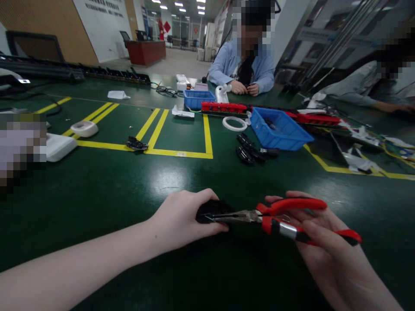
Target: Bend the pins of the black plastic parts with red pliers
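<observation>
My left hand is closed around a small black part, which is dark and partly covered by my fingers, so its kind is unclear. In my right hand are needle-nose pliers with red and black handles. The pliers point left, and their slim metal jaws reach the black part; whether they grip it I cannot tell. Farther off on the table lie several similar-looking black parts in a loose cluster, beside a blue bin with dark pieces in it.
The green table carries yellow tape lines. A single black part, a tape roll, a white ring and a second blue bin lie beyond my hands. A person in a light blue shirt sits opposite; another is at right.
</observation>
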{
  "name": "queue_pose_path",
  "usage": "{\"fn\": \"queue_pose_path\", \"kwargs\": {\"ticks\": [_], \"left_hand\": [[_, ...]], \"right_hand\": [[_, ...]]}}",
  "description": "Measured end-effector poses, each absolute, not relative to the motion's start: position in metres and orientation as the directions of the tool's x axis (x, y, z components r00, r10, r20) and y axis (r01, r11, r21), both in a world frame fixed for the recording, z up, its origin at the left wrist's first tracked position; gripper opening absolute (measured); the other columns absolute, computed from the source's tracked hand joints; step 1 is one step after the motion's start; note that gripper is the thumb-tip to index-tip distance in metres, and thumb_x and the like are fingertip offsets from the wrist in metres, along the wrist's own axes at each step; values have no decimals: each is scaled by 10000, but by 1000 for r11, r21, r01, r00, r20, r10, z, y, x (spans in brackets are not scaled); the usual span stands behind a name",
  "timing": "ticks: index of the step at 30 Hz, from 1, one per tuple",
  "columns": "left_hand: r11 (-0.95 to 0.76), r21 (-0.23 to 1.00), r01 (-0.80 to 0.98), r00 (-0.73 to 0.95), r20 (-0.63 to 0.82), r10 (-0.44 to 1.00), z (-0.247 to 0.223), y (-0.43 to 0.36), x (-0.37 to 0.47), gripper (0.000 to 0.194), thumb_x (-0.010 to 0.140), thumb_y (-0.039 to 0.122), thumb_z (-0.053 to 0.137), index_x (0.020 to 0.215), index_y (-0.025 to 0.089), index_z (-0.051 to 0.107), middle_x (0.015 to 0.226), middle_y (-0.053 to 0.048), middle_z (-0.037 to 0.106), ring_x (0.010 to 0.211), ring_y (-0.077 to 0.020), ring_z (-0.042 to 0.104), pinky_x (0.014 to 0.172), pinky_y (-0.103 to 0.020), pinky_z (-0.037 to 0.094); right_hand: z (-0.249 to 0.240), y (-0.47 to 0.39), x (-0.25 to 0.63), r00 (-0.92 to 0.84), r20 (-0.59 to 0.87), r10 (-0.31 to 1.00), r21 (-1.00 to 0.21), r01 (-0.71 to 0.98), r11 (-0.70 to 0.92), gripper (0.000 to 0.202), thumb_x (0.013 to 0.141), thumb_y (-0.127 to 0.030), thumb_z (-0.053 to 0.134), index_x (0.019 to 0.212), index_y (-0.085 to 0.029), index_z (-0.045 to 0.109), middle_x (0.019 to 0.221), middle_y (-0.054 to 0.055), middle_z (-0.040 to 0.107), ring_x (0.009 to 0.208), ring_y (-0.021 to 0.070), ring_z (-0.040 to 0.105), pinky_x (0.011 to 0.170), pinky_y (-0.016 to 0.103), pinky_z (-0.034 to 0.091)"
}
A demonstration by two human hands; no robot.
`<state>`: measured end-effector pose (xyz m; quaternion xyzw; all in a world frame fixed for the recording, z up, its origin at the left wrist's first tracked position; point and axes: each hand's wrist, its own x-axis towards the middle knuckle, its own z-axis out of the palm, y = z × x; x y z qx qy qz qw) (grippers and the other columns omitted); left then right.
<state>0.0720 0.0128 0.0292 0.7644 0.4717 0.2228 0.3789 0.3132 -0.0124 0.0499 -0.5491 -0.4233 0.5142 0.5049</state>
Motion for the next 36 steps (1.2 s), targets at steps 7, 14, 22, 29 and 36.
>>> {"fn": "queue_pose_path", "kwargs": {"ticks": [7,14,22,29,36], "left_hand": [[-272,767,581,447,-22,894,29,13,73,307,808,380,751,1040,223,627,917,16,741,807,-180,696,651,-250,455],[-286,761,583,457,-16,889,30,13,72,274,821,347,739,1036,221,627,915,20,739,796,-169,694,633,-237,449],[-311,733,605,463,-6,887,29,12,73,268,823,345,741,1032,221,629,885,29,723,771,-157,679,618,-234,431],[-424,626,654,496,69,866,26,13,72,256,845,360,717,1037,216,626,952,9,684,841,-179,643,699,-291,449],[-509,469,722,519,118,846,20,9,70,304,876,416,677,1110,229,620,1150,-39,599,1015,-236,561,832,-386,440]], "right_hand": [[51,-12,312,96,-141,985,-989,-54,-136,380,699,-455,786,1035,-332,660,1056,39,756,1042,323,697,874,492,595],[47,-11,318,42,-42,998,-999,-11,-41,365,731,-417,773,1056,-312,646,1083,56,751,985,320,719,801,476,623],[39,-7,326,-70,84,994,-996,15,85,378,754,-358,779,1092,-311,616,1077,48,752,952,291,735,780,443,631],[40,-11,324,-78,161,984,-986,37,165,396,735,-330,804,1085,-324,620,1081,39,743,939,278,737,775,430,636],[40,-8,326,-43,213,976,-976,34,215,414,738,-346,811,1103,-321,619,1077,35,747,923,267,741,774,408,641]]}}
